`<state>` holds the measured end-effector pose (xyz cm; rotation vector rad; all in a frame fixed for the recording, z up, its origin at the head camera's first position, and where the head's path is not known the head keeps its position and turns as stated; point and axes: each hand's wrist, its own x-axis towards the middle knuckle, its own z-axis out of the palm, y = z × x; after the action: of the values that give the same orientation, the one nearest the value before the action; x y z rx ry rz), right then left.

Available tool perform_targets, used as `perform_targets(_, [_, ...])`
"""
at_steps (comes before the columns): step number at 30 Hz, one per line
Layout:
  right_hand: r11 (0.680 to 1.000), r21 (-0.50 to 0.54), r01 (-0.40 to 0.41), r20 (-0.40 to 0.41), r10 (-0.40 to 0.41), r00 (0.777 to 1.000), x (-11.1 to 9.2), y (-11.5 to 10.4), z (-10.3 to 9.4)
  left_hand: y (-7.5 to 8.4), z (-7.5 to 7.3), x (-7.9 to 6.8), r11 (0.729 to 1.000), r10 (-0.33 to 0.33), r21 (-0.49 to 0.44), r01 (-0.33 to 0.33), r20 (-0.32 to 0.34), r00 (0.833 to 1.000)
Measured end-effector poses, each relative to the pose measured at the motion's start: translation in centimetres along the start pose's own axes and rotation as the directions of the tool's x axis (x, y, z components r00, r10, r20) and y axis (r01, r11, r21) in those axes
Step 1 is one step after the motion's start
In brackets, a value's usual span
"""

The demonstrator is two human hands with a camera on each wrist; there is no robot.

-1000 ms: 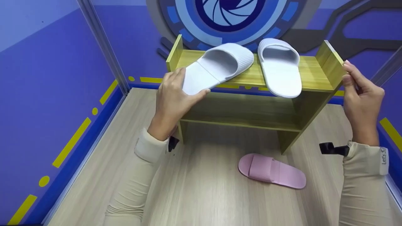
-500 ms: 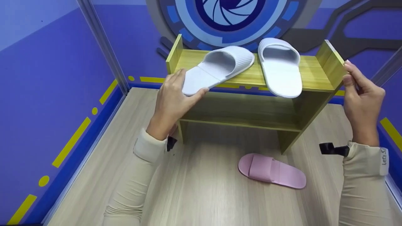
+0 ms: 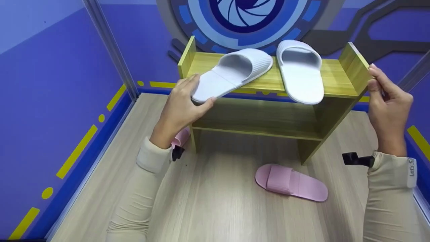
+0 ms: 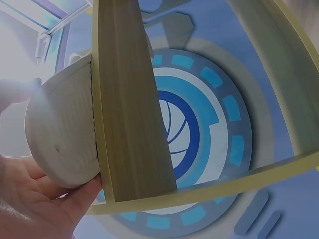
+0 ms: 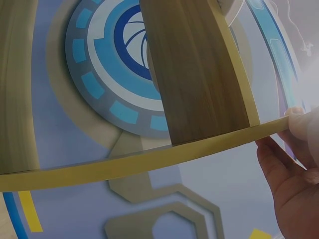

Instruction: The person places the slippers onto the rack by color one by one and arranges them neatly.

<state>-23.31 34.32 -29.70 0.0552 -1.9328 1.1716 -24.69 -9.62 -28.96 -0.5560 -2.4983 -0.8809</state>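
Observation:
My left hand point(image 3: 181, 106) grips the heel end of a white slipper point(image 3: 215, 84), which lies slantwise over the left part of the wooden shoe rack's top board point(image 3: 201, 62). In the left wrist view, the slipper's sole point(image 4: 65, 124) overhangs the board's front edge, with thumb and fingers on either side of the heel. A second white slipper point(image 3: 304, 84) rests to its right, toe toward the wall, heel jutting past the front edge. My right hand point(image 3: 389, 104) pinches the top of the rack's right side panel point(image 3: 354, 64) between thumb and fingers, also visible in the right wrist view.
On the floor point(image 3: 218, 201) in front of the rack lies a pink slipper point(image 3: 290, 183). Another pink slipper point(image 3: 181, 137) shows partly behind my left wrist. The rack's lower shelf point(image 3: 262, 117) sits beneath the top board. Printed walls point(image 3: 60, 101) stand behind and beside the rack.
The left white slipper's toe has come down toward the board and its heel has shifted slightly left with my left hand. More of the pink slipper behind that wrist shows. My right hand stays put.

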Motion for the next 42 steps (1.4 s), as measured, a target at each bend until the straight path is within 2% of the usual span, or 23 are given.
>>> perform_targets(9, [1.000, -0.009, -0.016, 0.008, 0.016, 1.000, 0.1, 0.1, 0.0, 0.3, 0.7, 0.4, 0.999, 0.027, -0.023, -0.029, -0.086, 0.996])
perform_targets(17, [1.000, 0.006, -0.008, 0.005, 0.008, 1.000, 0.2, 0.1, 0.1, 1.0, 1.5, 0.8, 0.999, 0.040, 0.025, -0.037, -0.132, 0.990])
perform_targets(24, [0.997, 0.083, 0.001, -0.007, -0.001, 1.000, 0.3, 0.0, 0.1, 1.5, 1.9, 1.1, 0.996, 0.048, 0.081, -0.036, -0.156, 0.987])
perform_targets(35, [1.000, 0.010, -0.001, 0.002, 0.001, 1.000, 0.1, 0.1, 0.1, 1.7, 2.4, 1.2, 0.995, 0.046, 0.094, -0.031, -0.164, 0.985])
perform_targets(42, [1.000, 0.020, 0.018, 0.002, -0.018, 1.000, 0.0, 0.2, 0.0, 1.5, 1.9, 0.8, 0.998, 0.034, 0.061, -0.028, -0.099, 0.994])
